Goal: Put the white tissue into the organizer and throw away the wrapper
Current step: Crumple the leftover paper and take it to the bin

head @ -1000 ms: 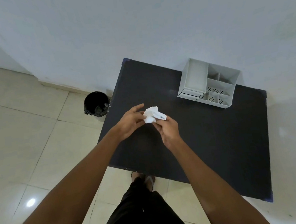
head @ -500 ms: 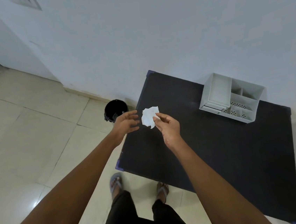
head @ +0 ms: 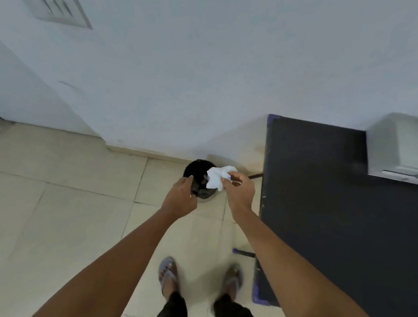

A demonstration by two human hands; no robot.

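My right hand [head: 240, 193] pinches the crumpled white tissue [head: 217, 178] above the right rim of a small black bin [head: 197, 167] on the floor. My left hand [head: 181, 197] hovers over the bin's left side with its fingers curled on a thin, greyish clear wrapper [head: 197, 188], which is hard to make out against the dark bin. The white organizer [head: 405, 148] stands blurred at the far right on the black table [head: 337, 209]; its compartments look bare.
The bin sits against the white wall, just left of the table's corner. Beige tiled floor spreads to the left. My feet in sandals [head: 168, 273] stand below my arms, close to the table's left edge.
The view has swung left, off the table and toward the bin. Both hands moved from above the table's left corner to above the bin, the tissue still in my right hand.
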